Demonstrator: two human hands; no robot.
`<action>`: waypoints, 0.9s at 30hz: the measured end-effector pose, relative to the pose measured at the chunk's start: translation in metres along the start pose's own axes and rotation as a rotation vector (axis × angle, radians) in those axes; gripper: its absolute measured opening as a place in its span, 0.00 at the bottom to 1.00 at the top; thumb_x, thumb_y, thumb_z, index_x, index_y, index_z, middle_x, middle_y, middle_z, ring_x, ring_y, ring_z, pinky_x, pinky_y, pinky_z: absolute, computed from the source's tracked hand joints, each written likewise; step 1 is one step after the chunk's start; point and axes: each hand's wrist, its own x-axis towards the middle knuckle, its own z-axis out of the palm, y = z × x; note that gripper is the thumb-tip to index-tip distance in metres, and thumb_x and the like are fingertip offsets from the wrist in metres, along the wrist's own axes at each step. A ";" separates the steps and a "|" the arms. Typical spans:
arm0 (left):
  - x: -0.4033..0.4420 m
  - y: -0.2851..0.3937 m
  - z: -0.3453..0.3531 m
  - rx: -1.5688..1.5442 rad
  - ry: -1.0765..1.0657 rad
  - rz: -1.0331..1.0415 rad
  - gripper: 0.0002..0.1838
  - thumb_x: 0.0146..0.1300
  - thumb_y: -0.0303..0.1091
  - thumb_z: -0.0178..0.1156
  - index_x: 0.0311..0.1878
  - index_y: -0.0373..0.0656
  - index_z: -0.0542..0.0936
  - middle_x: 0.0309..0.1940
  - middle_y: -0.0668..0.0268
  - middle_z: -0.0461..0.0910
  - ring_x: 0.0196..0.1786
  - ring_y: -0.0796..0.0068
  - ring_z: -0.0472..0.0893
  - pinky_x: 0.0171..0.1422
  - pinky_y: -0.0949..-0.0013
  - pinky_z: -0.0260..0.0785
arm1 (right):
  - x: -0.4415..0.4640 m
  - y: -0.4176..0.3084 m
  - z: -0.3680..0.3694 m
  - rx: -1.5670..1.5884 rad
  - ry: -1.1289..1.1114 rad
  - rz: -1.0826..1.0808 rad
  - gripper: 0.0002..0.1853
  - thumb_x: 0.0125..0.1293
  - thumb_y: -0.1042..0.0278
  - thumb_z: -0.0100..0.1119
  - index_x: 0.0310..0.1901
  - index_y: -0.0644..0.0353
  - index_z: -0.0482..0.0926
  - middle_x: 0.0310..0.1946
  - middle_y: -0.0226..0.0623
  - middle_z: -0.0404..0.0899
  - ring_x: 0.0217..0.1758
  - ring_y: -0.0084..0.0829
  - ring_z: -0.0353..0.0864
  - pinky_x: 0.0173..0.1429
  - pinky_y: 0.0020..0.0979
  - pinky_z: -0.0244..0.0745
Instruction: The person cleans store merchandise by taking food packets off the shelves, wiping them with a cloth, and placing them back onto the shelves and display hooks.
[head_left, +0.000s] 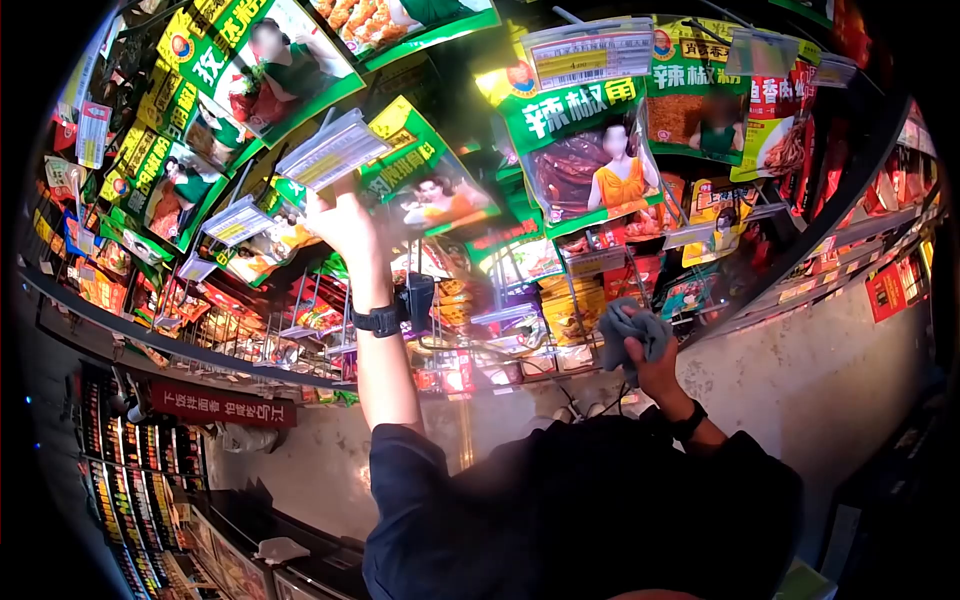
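Note:
My left hand (345,222) is raised to the hanging packets, just below a clear price tag holder (332,150). Beside its fingers hangs a green and yellow packet (440,195), tilted. The fingertips are partly hidden and blurred, so whether they grip the packet or the holder cannot be made out. Lower on the right, my right hand (655,372) is closed around a crumpled grey cloth (635,335). Between and above the hands hangs a large green packet (580,150) with a picture of dark red peppers.
More packets (695,95) hang on metal hooks with price tags across the rack. A dark curved rail (160,335) borders the rack at the lower left. Shelves of bottles (140,470) and a red sign (222,403) stand at the lower left, beside grey floor (310,460).

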 end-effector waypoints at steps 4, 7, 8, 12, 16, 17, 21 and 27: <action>-0.002 -0.006 0.000 0.002 0.047 0.038 0.09 0.64 0.23 0.57 0.48 0.37 0.76 0.40 0.67 0.80 0.39 0.80 0.75 0.46 0.74 0.66 | 0.000 0.003 -0.003 -0.014 -0.001 0.009 0.19 0.58 0.76 0.60 0.53 0.68 0.74 0.51 0.40 0.76 0.56 0.32 0.74 0.61 0.30 0.66; -0.001 -0.017 -0.004 -0.237 -0.036 0.195 0.09 0.65 0.23 0.55 0.48 0.37 0.76 0.40 0.66 0.80 0.39 0.80 0.75 0.46 0.75 0.67 | -0.003 0.002 -0.003 0.034 0.014 0.048 0.20 0.57 0.77 0.61 0.53 0.67 0.74 0.52 0.39 0.76 0.57 0.31 0.73 0.61 0.30 0.66; -0.001 -0.019 -0.004 -0.260 0.024 0.265 0.10 0.66 0.23 0.54 0.49 0.36 0.74 0.39 0.64 0.79 0.42 0.79 0.76 0.48 0.74 0.69 | -0.002 0.002 -0.003 0.051 0.019 0.059 0.20 0.57 0.77 0.61 0.53 0.67 0.74 0.52 0.39 0.76 0.57 0.30 0.73 0.61 0.30 0.66; 0.008 -0.004 0.000 -0.114 0.071 0.295 0.10 0.67 0.23 0.52 0.51 0.34 0.72 0.42 0.62 0.79 0.41 0.76 0.78 0.47 0.70 0.72 | 0.000 0.001 -0.003 0.038 -0.007 0.058 0.20 0.57 0.77 0.61 0.53 0.67 0.74 0.52 0.39 0.75 0.57 0.30 0.73 0.61 0.30 0.66; 0.014 0.001 0.005 0.005 -0.022 0.370 0.10 0.64 0.24 0.58 0.48 0.35 0.75 0.38 0.64 0.81 0.38 0.78 0.77 0.45 0.74 0.69 | 0.004 0.005 0.002 0.029 -0.049 0.040 0.21 0.58 0.75 0.61 0.54 0.68 0.74 0.52 0.39 0.75 0.57 0.30 0.73 0.60 0.29 0.66; 0.014 0.002 0.006 0.084 -0.001 0.382 0.09 0.64 0.24 0.58 0.47 0.34 0.76 0.38 0.64 0.81 0.38 0.79 0.77 0.46 0.74 0.69 | 0.006 0.005 0.004 0.034 -0.057 0.035 0.20 0.58 0.75 0.61 0.54 0.68 0.74 0.52 0.39 0.75 0.57 0.30 0.73 0.60 0.29 0.66; 0.018 0.008 0.006 0.200 0.006 0.346 0.15 0.58 0.21 0.59 0.49 0.34 0.79 0.41 0.61 0.82 0.43 0.75 0.79 0.53 0.71 0.70 | 0.015 -0.004 0.011 -0.032 -0.101 -0.029 0.20 0.59 0.72 0.62 0.53 0.68 0.74 0.51 0.39 0.76 0.55 0.30 0.75 0.59 0.29 0.68; 0.026 0.003 0.003 0.161 -0.029 0.365 0.14 0.57 0.24 0.61 0.47 0.35 0.78 0.40 0.61 0.81 0.42 0.75 0.79 0.51 0.72 0.70 | 0.023 -0.003 0.018 0.064 -0.096 -0.010 0.20 0.59 0.73 0.62 0.53 0.68 0.74 0.52 0.42 0.76 0.55 0.33 0.76 0.58 0.33 0.71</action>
